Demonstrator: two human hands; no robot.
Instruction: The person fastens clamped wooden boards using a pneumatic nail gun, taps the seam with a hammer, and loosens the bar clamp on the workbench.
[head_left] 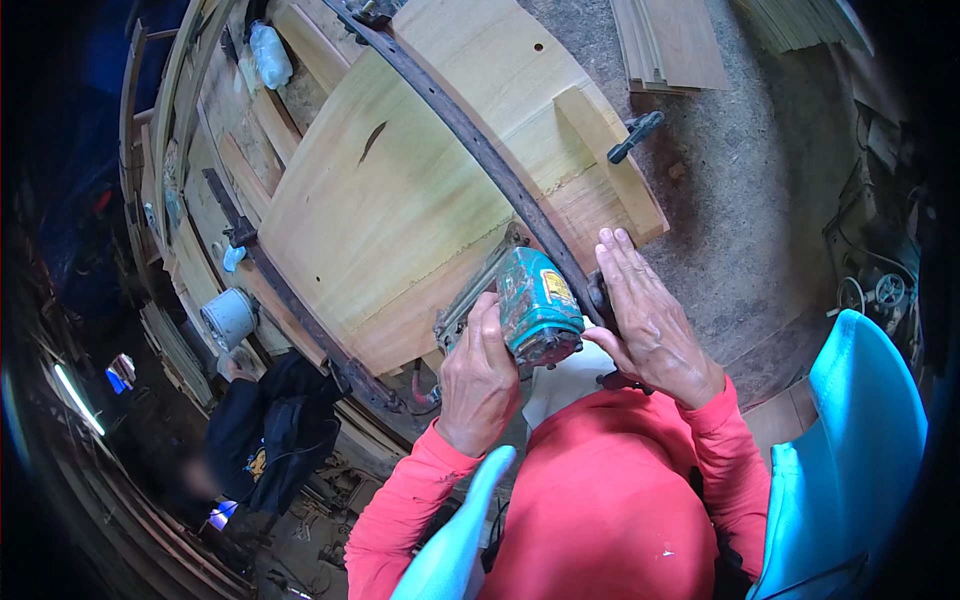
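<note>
My left hand (480,375) is wrapped round a worn teal nail gun (535,300) with a yellow label, at the near edge of a large joined wooden panel (400,200). The gun's nose lies over the panel. My right hand (655,330) is open, its fingers stretched out, beside the near end of a long dark metal bar clamp (470,130) that crosses the panel. What its palm touches is partly hidden. A wooden strip (610,160) lies along the panel's right end, with a small dark clamp (635,137) on it.
Another bar clamp (285,295) runs along the panel's left side. Beyond it are a white bucket (230,318), a plastic bottle (270,55) and loose timber. A person in dark clothes (275,430) is at the lower left. Stacked boards (670,45) lie at the far right.
</note>
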